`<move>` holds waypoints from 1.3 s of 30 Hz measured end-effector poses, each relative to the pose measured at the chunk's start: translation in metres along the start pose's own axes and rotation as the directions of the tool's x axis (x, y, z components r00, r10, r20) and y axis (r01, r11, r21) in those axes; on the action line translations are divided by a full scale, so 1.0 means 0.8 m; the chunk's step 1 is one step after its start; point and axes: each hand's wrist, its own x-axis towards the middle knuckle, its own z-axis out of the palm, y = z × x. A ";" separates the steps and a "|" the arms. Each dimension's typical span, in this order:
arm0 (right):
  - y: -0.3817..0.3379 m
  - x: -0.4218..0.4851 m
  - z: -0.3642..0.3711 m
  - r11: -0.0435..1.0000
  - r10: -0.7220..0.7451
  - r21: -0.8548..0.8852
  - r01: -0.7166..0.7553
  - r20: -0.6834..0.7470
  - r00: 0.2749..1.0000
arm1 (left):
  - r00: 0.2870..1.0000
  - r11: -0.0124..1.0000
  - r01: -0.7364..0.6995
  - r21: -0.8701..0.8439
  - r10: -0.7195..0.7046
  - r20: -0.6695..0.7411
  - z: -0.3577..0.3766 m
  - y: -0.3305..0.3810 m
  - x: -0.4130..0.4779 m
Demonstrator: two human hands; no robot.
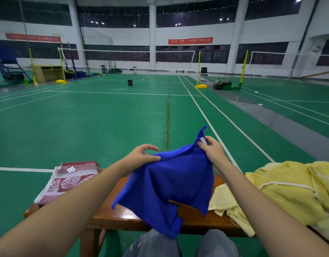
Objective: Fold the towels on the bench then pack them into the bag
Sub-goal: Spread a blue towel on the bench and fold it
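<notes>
2 hands hold 1 blue towel (171,182) in the air over the wooden tabletop (123,214), just ahead of the person's knees. The right hand (211,151) pinches the upper corner beside a small white label (203,140). The left hand (141,154) grips the same top edge further left, so the hands stand apart and the edge between them rises towards the right. The cloth hangs from this edge, soft, matte and plush, creased rather than flat. A folded red-and-white leaf-patterned towel (67,180) lies at the tabletop's left end. Pale yellow cloth (224,203) and a brighter yellow item with white piping (289,190) lie to the right. The next move probably calls for drawing the top edge level and taut.
</notes>
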 end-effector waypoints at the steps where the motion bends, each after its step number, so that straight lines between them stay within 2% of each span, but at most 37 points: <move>1: 0.001 -0.002 -0.003 1.000 0.022 0.020 -0.023 0.050 0.999 | 1.000 1.000 -0.008 0.015 0.008 -0.005 -0.002 0.004 0.000; 3: 0.005 -0.004 -0.006 0.996 0.058 0.058 -0.066 0.134 0.989 | 0.999 0.999 -0.035 0.031 0.036 -0.015 -0.002 0.010 0.001; 5: 0.007 -0.006 -0.006 0.995 0.065 0.071 -0.076 0.144 0.987 | 0.999 0.997 -0.046 0.060 0.046 -0.012 -0.002 0.015 0.002; 8: 0.007 -0.002 -0.008 0.982 0.091 0.161 -0.097 0.042 0.995 | 0.998 0.989 -0.020 0.146 0.011 0.058 -0.007 0.015 0.001; 11: 0.004 0.003 -0.015 0.934 0.129 0.341 -0.103 -0.057 0.990 | 0.994 0.977 0.021 0.212 -0.044 0.102 -0.015 0.008 -0.001; 14: 0.003 0.007 -0.025 0.904 0.167 0.417 -0.098 -0.134 0.977 | 0.996 0.969 0.046 0.241 -0.062 0.062 -0.027 0.002 -0.004; 17: 0.002 0.010 -0.037 0.885 0.203 0.457 -0.092 -0.199 0.959 | 0.998 0.978 0.068 0.196 -0.064 -0.027 -0.039 -0.004 -0.010; 21: 0.002 0.011 -0.045 0.879 0.217 0.470 -0.078 -0.248 0.944 | 0.993 0.991 0.062 0.116 -0.049 -0.105 -0.050 -0.011 -0.013; 27: 0.010 0.013 -0.052 0.890 0.241 0.445 -0.102 -0.268 0.933 | 0.996 1.000 0.011 0.018 -0.009 -0.091 -0.055 -0.017 -0.017; 32: 0.018 0.010 -0.055 0.891 0.259 0.440 -0.116 -0.282 0.924 | 0.994 0.998 0.032 0.050 -0.026 -0.109 -0.049 -0.011 -0.017; 35: 0.022 0.011 -0.058 0.883 0.288 0.451 -0.129 -0.304 0.908 | 0.997 0.997 0.062 0.039 -0.061 -0.038 -0.052 -0.012 -0.018; 39: 0.030 0.013 -0.063 0.884 0.309 0.446 -0.144 -0.323 0.895 | 0.996 0.988 0.091 0.127 -0.092 0.000 -0.051 -0.015 -0.019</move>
